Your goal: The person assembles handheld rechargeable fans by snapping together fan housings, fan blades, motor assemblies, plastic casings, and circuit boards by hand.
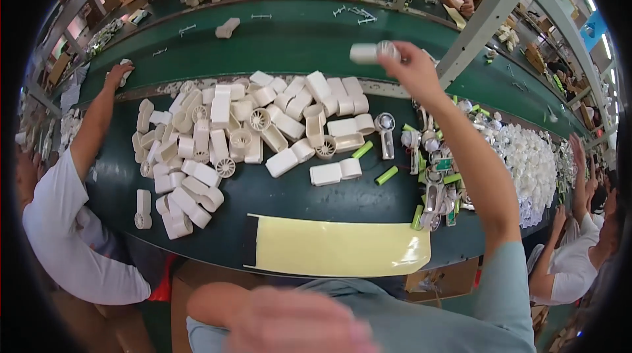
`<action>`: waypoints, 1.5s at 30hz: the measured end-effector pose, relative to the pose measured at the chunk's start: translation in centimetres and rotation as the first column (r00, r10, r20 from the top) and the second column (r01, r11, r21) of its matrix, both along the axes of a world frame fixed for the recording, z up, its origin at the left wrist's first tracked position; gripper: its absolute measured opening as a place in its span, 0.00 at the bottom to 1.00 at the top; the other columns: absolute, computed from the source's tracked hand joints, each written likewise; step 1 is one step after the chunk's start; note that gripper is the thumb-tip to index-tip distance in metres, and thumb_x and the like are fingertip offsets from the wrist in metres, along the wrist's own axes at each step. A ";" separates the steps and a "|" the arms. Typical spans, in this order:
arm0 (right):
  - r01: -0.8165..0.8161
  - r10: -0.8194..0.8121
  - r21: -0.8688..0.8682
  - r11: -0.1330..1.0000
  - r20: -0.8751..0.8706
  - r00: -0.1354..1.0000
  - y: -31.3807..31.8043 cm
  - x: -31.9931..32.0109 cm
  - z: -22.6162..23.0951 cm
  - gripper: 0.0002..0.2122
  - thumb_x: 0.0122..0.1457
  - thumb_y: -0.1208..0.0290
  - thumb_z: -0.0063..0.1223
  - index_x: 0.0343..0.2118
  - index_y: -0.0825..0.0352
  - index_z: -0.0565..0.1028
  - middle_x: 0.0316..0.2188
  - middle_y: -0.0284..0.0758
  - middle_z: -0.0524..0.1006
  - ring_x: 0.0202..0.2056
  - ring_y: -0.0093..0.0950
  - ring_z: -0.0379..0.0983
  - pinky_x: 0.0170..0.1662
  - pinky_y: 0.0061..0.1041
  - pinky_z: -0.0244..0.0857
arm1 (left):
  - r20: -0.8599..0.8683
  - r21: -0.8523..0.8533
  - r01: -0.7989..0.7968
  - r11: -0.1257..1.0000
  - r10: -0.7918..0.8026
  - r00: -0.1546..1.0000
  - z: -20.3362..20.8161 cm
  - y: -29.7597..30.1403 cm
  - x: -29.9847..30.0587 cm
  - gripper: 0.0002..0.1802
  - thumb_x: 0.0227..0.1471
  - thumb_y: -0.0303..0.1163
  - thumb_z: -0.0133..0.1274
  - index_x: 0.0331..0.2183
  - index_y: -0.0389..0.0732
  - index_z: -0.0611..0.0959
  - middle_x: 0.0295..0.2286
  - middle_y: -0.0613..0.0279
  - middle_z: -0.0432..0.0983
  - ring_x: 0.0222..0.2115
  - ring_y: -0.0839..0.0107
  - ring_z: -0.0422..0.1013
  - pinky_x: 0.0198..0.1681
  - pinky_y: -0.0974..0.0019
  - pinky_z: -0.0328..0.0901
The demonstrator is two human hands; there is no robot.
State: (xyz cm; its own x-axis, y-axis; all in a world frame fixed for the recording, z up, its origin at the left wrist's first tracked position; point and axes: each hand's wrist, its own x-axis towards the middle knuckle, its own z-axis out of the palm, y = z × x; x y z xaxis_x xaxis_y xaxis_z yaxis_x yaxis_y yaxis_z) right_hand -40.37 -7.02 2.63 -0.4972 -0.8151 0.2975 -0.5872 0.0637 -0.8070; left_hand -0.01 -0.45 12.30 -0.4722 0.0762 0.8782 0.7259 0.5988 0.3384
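My right hand (415,71) is raised over the near edge of the green belt. Its fingers pinch a white plastic fan housing (364,53) by the round grille end. My left hand (296,323), smeared by motion, is close to my body at the lower edge; its fingers cannot be made out. Between my arms a loose heap of cream-white fan housings (220,109) covers the table, some with their hollow side up. One opened housing with metallic and clear parts (387,136) lies at the heap's right, with green battery cells (386,175) nearby.
A yellow sheet (342,246) lies along the table's front edge. Half-assembled units with circuit boards (438,175) and a pile of translucent white parts (523,162) sit right. A metal post (484,21) rises beside my right hand. Another person's hand (120,73) reaches the green belt (289,40).
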 end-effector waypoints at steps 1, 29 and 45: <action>0.033 -0.038 0.112 0.993 0.041 0.998 -2.0 -0.5 0.0 0.27 0.56 0.53 0.66 0.50 0.71 0.79 0.38 0.39 0.84 0.37 0.28 0.81 0.45 0.28 0.73 | -0.106 0.030 -0.175 0.984 0.177 0.978 0.9 1.2 -0.6 0.06 0.54 0.33 0.61 0.30 0.41 0.83 0.27 0.65 0.81 0.28 0.66 0.77 0.33 0.64 0.75; 0.462 -0.071 0.577 0.674 -0.572 0.817 -6.9 -9.3 -5.0 0.24 0.59 0.61 0.54 0.55 0.70 0.73 0.54 0.57 0.72 0.56 0.53 0.71 0.57 0.42 0.69 | 0.358 -0.606 -0.650 0.459 0.887 0.293 -15.9 -3.4 -8.4 0.29 0.47 0.31 0.61 0.51 0.32 0.77 0.43 0.56 0.72 0.44 0.62 0.69 0.45 0.62 0.67; -0.540 0.535 -0.061 0.840 -0.076 0.841 17.4 12.7 5.9 0.21 0.56 0.74 0.65 0.53 0.69 0.73 0.42 0.42 0.77 0.39 0.33 0.76 0.39 0.25 0.69 | 0.635 -0.224 -0.644 0.732 0.611 0.473 -17.6 -1.6 -6.0 0.29 0.52 0.46 0.63 0.46 0.33 0.75 0.38 0.52 0.72 0.39 0.55 0.69 0.41 0.56 0.66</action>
